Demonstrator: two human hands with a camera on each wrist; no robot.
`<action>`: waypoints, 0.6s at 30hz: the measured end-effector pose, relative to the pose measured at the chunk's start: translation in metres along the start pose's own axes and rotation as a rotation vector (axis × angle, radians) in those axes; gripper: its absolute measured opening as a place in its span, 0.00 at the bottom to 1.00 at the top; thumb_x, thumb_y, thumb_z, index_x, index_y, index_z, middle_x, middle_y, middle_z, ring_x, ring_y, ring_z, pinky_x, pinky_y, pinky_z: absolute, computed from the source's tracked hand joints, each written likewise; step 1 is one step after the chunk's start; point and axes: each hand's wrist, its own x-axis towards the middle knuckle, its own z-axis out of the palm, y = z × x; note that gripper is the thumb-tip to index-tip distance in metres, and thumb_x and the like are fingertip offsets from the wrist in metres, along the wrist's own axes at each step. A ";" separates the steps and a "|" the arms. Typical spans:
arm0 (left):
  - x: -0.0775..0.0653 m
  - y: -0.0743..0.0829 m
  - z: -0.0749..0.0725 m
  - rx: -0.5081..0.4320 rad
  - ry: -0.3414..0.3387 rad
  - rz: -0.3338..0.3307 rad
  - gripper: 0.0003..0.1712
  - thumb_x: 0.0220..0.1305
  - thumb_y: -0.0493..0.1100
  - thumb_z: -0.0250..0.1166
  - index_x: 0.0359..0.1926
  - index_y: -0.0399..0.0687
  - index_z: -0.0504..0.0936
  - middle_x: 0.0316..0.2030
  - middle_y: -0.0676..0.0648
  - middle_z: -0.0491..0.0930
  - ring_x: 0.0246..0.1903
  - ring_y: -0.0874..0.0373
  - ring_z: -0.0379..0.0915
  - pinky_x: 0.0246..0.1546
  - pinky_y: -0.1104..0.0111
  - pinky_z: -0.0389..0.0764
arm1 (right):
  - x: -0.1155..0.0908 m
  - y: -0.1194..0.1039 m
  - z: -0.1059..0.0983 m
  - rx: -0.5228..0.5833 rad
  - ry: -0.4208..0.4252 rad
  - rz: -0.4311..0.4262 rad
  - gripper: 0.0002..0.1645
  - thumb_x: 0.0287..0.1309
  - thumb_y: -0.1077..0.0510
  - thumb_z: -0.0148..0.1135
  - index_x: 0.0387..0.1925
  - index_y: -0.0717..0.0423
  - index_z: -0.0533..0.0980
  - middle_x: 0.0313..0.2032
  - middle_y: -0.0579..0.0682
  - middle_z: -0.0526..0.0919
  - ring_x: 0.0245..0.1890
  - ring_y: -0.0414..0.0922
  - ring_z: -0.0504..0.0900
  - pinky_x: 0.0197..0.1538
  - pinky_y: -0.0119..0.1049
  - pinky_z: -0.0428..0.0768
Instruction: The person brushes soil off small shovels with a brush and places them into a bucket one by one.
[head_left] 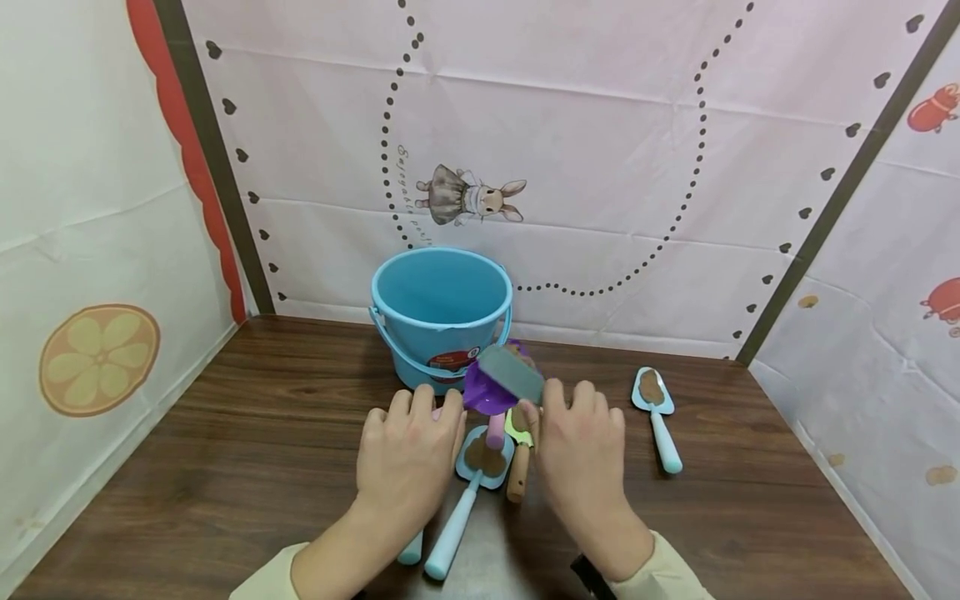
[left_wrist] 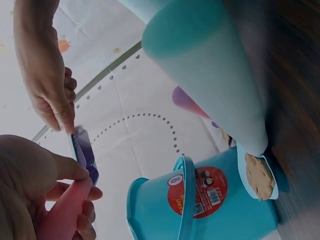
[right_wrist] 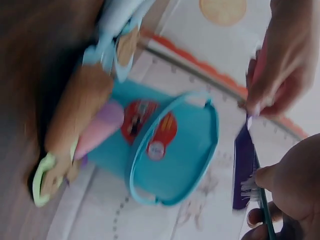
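My left hand [head_left: 408,450] grips the pink handle [left_wrist: 65,212] of a purple toy shovel. The shovel's purple blade [head_left: 483,393] is raised above the tools on the table, in front of the bucket. My right hand [head_left: 581,442] holds a flat grey-green brush [head_left: 512,373] by one end. In the right wrist view the brush's pale bristles [right_wrist: 250,192] are against or very near the purple blade [right_wrist: 241,165]; actual contact is hard to tell. Beneath the hands lie a light blue shovel [head_left: 453,529] with brown sand, a wooden-handled green tool [head_left: 517,475] and another pink handle [head_left: 496,431].
A blue bucket [head_left: 442,321] with its handle down stands at the back, near the printed cloth wall [head_left: 600,167]. At the right a light blue trowel [head_left: 662,433] holding brown sand lies on the wooden table [head_left: 247,467]. Another light blue handle [head_left: 411,550] shows beside my left wrist.
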 end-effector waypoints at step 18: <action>0.001 -0.001 0.001 -0.037 -0.038 -0.005 0.12 0.62 0.48 0.70 0.28 0.47 0.78 0.21 0.45 0.70 0.20 0.49 0.69 0.15 0.64 0.58 | -0.005 -0.008 -0.007 0.087 -0.046 -0.070 0.27 0.70 0.36 0.55 0.29 0.55 0.69 0.21 0.48 0.61 0.18 0.45 0.60 0.21 0.36 0.56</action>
